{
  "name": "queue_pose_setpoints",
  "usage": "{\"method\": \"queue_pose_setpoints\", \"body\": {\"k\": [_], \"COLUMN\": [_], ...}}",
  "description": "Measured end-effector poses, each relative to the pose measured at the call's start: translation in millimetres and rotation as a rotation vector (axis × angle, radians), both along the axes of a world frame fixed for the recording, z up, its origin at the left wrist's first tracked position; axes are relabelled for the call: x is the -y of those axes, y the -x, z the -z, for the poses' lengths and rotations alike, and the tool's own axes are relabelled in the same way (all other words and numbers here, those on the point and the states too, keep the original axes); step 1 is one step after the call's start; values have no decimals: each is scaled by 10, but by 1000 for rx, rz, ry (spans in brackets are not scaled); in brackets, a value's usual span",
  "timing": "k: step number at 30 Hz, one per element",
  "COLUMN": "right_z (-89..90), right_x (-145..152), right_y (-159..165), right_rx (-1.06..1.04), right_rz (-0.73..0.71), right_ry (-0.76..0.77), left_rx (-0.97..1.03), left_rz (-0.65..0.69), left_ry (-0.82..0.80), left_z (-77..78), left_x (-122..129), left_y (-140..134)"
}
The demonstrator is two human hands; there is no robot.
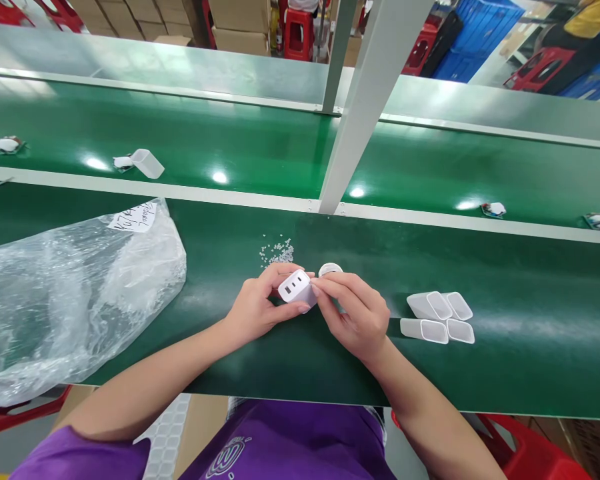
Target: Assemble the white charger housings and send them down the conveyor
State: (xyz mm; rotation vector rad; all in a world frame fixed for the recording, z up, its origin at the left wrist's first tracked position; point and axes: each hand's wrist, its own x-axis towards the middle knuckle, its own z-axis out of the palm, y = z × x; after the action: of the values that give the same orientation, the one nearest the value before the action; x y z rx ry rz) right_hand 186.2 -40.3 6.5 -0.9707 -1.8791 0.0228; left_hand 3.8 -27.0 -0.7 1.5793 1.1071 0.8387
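Note:
A white multi-port USB charger [297, 289] is gripped in my left hand [260, 301], its port face tilted up toward me. The thumb lies along its near side and the fingers wrap the far side. My right hand [353, 308] is closed in a pinch at the charger's right edge; whatever is between those fingertips is too small to make out. Just beyond the hands lies a scatter of tiny clear pieces [279, 252]. A round white item [330, 269] sits behind my right fingers, partly hidden by them.
Several empty white charger housings [434, 331] lie to the right. A large clear plastic bag [80, 293] covers the left of the green bench. Past a metal rail, a green belt [260, 160] carries circuit assemblies [493, 210] and a white housing [148, 163]. A grey post [363, 100] rises centrally.

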Motion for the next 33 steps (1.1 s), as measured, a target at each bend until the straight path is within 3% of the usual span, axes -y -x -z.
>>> {"method": "queue_pose_setpoints", "body": {"k": [6, 15, 23, 33], "right_z": [4, 32, 79, 77], "right_x": [12, 50, 36, 18], "right_y": [16, 89, 92, 40], "right_rx": [57, -29, 9, 107], "right_rz": [40, 63, 75, -29], "right_ry": [-41, -10, -66, -135], "left_rx": [-101, -177, -224, -264], "left_rz": [-35, -37, -30, -51], "left_ry": [-123, -304, -216, -264], "left_z": [22, 71, 66, 36], "left_x": [16, 26, 6, -16], "left_y": [14, 19, 37, 67]}}
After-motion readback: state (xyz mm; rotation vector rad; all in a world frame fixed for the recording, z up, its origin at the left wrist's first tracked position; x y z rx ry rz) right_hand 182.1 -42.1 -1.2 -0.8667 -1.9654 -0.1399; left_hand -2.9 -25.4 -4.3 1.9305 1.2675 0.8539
